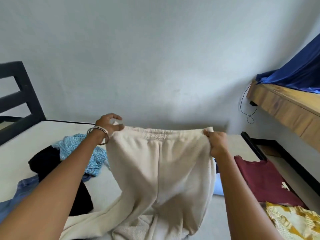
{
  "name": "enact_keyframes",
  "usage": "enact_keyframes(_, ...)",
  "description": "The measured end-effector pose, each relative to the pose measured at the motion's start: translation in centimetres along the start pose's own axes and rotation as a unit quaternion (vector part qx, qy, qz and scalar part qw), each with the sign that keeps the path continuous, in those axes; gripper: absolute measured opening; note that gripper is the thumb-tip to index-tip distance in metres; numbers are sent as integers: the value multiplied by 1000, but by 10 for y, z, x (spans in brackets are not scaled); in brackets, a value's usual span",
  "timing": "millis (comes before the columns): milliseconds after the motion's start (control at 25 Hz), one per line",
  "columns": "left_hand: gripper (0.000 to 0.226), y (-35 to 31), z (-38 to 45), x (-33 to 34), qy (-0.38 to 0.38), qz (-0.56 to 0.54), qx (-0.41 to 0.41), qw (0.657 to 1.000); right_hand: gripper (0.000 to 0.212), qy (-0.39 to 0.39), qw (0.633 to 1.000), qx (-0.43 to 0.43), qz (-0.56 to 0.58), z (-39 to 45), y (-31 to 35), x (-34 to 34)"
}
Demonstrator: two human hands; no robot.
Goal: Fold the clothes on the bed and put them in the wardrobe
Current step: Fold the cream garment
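Cream sweatpants point(159, 170) held up by the waistband above the bed point(26, 144), legs trailing onto it. Unfolded clothes heaped left of them; maroon folded shirt point(265, 181) right.

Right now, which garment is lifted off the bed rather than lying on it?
The cream knit trousers, gripped at the waistband by both hands; the other clothes lie on the mattress.

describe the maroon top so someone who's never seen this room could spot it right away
Start at the bed with the pale mattress and go to its right edge, beside the black frame rail. The maroon top lies flat there, just beyond the yellow patterned cloth. It is the only dark red piece, plain but for a small white logo near its near corner.
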State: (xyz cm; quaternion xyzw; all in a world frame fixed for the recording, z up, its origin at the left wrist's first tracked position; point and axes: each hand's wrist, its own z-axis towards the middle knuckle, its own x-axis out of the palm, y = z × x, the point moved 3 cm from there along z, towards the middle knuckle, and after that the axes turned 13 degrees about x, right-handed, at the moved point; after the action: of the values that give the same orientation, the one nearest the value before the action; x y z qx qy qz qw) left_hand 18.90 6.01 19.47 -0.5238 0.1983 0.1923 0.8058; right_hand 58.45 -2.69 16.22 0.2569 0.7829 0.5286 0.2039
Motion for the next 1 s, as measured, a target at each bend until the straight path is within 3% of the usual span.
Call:
enact_keyframes(40, 28, 8, -1, 8, -11, 46, -45, 998, 30, -53, 997, 2, -51, -4, -8, 10)
enact_keyframes(120, 31, 7, -9, 32, -35, 57, -103, 992, 31, -75, 988, -50, -128, -23, -19, 39)
enact_keyframes(240, 44, -27, -18, 70, -38, 9, -106, 994, 23, -18, 970, -144, -195, -54, -20, 86)
enact_keyframes(320, 39, -52, -19, 92, -21, -26, -107, 994, 21, 28, 961, -184, -206, -72, -16, 113)
enact_keyframes(440, 24, -82, -15, 104, 44, -86, -102, 990, 22, 75, 960, -190, -193, -84, -8, 128)
enact_keyframes(520, 17, -93, -15, 101, 109, -195, -98, 970, 26, 99, 962, -182, -177, -83, -3, 122)
enact_keyframes(600, 32, -101, -17, 92, 170, -292, -88, 937, 23, 111, 960, -193, -171, -82, 6, 113)
enact_keyframes(680, 37, -109, -15, 83, 176, -310, -51, 933, 23, 117, 954, -217, -172, -84, 18, 107)
enact_keyframes(720, 32, -113, -10, 80, 150, -280, -21, 948, 24, 118, 951, -232, -164, -84, 26, 105)
enact_keyframes(800, 22, -124, 5, 70, 56, -136, 99, 984, 28, 128, 948, -260, -132, -86, 46, 102)
enact_keyframes(880, 56, -142, 22, 61, 12, 1, 245, 969, 32, 161, 935, -294, -113, -90, 70, 99)
enact_keyframes(920, 68, -154, 32, 56, 51, 7, 289, 956, 37, 181, 924, -319, -103, -96, 84, 96)
enact_keyframes(1000, 62, -183, 47, 46, 150, -27, 291, 945, 51, 222, 908, -353, -46, -108, 116, 88)
